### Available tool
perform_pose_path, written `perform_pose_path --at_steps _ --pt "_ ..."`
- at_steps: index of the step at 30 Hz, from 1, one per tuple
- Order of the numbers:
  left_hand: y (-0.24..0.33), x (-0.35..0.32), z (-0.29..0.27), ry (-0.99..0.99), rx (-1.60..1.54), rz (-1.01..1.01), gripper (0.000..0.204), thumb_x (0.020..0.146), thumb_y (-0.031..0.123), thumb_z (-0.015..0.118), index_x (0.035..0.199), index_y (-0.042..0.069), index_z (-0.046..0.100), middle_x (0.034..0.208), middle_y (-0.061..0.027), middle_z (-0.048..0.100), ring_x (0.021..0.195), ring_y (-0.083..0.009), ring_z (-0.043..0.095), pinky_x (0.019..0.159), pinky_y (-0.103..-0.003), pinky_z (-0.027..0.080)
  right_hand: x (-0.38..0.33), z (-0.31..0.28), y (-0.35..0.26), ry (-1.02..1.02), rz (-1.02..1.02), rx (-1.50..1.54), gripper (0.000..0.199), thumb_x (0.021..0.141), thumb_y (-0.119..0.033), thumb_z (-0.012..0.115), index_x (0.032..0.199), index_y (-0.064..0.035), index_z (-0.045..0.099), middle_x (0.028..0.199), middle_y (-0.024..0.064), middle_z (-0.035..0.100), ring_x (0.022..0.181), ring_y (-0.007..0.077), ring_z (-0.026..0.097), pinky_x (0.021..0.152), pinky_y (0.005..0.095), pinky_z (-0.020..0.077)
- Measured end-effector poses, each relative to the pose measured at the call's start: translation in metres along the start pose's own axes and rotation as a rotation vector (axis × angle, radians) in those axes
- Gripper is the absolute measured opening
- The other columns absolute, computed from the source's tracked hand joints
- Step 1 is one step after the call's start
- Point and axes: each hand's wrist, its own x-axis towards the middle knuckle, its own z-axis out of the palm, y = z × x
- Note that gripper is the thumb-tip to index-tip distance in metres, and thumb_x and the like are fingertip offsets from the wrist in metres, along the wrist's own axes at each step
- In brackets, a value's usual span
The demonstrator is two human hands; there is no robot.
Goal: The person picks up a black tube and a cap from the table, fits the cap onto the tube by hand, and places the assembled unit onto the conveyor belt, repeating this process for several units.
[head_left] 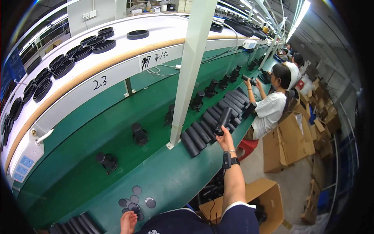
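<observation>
My right hand point(224, 139) is wrapped around the near end of a black tube point(223, 120), holding it tilted above a row of similar black tubes point(199, 133) on the green bench. A dark band and a small device sit on my right wrist. At the lower edge, my left hand point(128, 222) is beside a loose group of round black discs point(134, 199). Its fingers are loosely bent and apart from the thumb, with nothing visible in them. More black tubes point(80, 225) lie side by side to the left of that hand.
Black fixtures point(140, 133) stand along the green bench point(171, 171). A pale post point(193, 58) rises from it. Black rings point(104, 46) lie on the white upper shelf. At right, a co-worker point(272, 101) holds a dark part; cardboard boxes point(288, 142) stand on the floor.
</observation>
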Motion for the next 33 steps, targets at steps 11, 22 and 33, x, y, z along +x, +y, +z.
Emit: perform_pose_path --at_steps 11,22,33 --pt "0.011 0.004 0.014 -0.008 0.055 0.012 0.015 0.092 0.016 0.049 0.096 0.005 0.058 0.077 -0.0081 0.062 0.067 -0.0176 0.061 0.056 -0.028 0.049 -0.003 -0.026 0.012 0.1 -0.091 0.084 0.041 0.082 -0.022 0.071 0.114 -0.0174 0.046 0.101 0.0009 0.06 0.088 0.0192 0.064 0.066 0.0315 0.049" --pt "0.005 -0.002 0.012 -0.006 0.035 0.011 0.016 0.092 0.016 0.048 0.096 0.005 0.058 0.078 -0.0082 0.063 0.067 -0.0178 0.061 0.058 -0.029 0.048 -0.022 -0.013 0.019 0.125 -0.033 -0.048 0.037 0.083 -0.024 0.07 0.113 -0.0164 0.05 0.093 -0.0003 0.061 0.079 0.0148 0.062 0.06 0.0289 0.0457" --pt "0.002 -0.001 0.009 -0.009 0.027 -0.002 0.014 0.093 0.014 0.051 0.098 0.004 0.059 0.079 -0.0078 0.064 0.068 -0.0164 0.062 0.059 -0.026 0.049 0.005 -0.048 0.046 0.264 -0.368 -1.083 0.073 0.063 -0.023 0.079 0.128 -0.0033 0.051 0.109 0.0103 0.063 0.096 0.0233 0.062 0.081 0.0332 0.0497"
